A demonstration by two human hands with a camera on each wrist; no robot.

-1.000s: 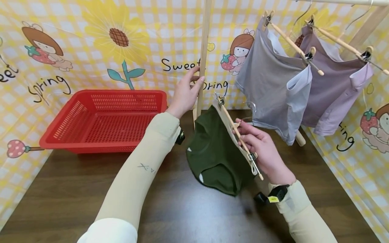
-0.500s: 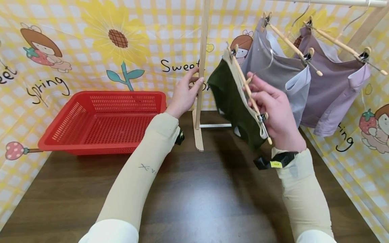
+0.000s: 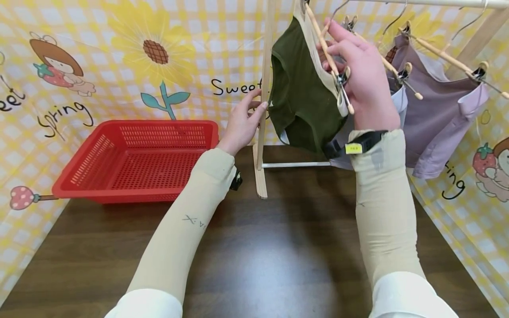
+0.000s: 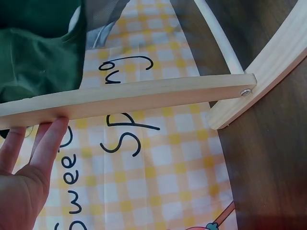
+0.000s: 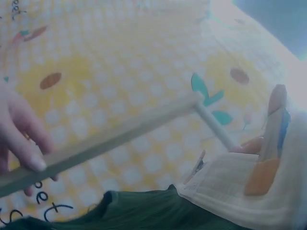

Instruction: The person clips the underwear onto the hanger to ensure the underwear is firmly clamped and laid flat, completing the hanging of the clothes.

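In the head view, my right hand (image 3: 359,66) grips a wooden clip hanger (image 3: 324,42) at the middle of its bar. Dark green briefs (image 3: 302,84) hang from its clips by a beige waistband, just right of the rack's wooden post (image 3: 267,57). The hanger's metal hook (image 3: 339,9) reaches up near the white rail (image 3: 433,3); whether it touches is unclear. My left hand (image 3: 243,121) steadies that post between thumb and fingers, also seen in the left wrist view with fingertips (image 4: 60,123) against the wood. Blurred green cloth (image 5: 144,208) fills the bottom of the right wrist view.
Grey shorts (image 3: 399,104), mostly behind my right hand, and mauve shorts (image 3: 431,110) hang on clip hangers at right. A red perforated basket (image 3: 115,193) stands left on the dark wooden table (image 3: 254,260). The rack's wooden foot (image 3: 260,183) and white crossbar (image 3: 296,164) stand below.
My right hand has lifted the hanger and green briefs from low over the table up to near the rail. The left hand has stayed on the post.
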